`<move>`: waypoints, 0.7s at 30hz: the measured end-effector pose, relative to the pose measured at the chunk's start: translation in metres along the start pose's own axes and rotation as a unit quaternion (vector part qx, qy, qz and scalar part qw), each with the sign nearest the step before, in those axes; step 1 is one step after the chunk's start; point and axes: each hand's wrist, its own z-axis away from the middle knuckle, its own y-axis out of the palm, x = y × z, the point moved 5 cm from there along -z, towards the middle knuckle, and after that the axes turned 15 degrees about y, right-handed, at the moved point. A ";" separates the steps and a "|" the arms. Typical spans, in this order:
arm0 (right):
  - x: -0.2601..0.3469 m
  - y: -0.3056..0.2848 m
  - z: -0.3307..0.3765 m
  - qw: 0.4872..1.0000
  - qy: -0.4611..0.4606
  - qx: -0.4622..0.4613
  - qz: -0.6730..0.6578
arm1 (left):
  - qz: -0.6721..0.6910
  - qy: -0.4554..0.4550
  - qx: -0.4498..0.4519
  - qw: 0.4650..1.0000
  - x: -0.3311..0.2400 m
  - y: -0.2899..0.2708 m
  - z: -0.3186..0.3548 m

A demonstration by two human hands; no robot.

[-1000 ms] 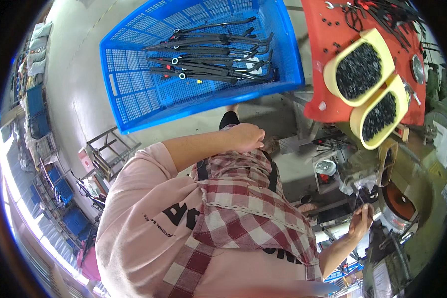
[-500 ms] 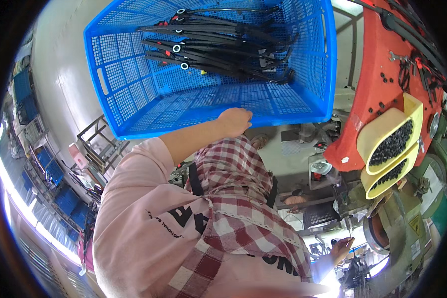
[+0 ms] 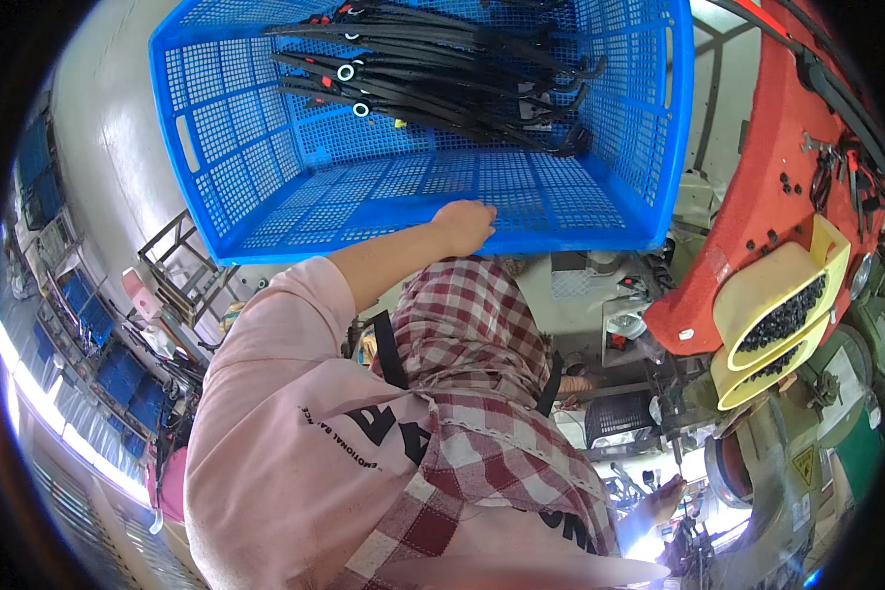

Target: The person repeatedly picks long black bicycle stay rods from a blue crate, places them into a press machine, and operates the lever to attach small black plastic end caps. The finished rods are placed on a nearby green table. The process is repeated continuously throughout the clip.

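Observation:
A blue plastic crate (image 3: 415,254) with mesh walls takes up the upper part of the view. In it lies a bundle of long black cables (image 3: 433,88) with white rings and small red parts. My left hand (image 3: 465,226) is closed over the crate's near rim, the arm reaching across from the left. Far down on the right, my right hand (image 3: 665,501) is raised beside a machine with a round housing (image 3: 733,472). It is small and partly hidden, and whether its fingers hold anything does not show.
On the right stands a red-covered table (image 3: 733,236) with tools and small black pieces. Two yellow bins (image 3: 757,295) of small black parts sit at its near corner. A metal frame rack (image 3: 182,265) is at the left, and a dark basket (image 3: 621,418) stands below the table.
The crate appears slightly larger and higher, with my left hand still on its rim. The red table and bins have shifted right and down in view. My right hand has lowered slightly.

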 end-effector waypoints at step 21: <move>-0.056 -0.003 -0.080 0.880 0.068 0.338 -0.325 | -0.169 0.124 -0.029 0.977 -0.173 0.081 0.035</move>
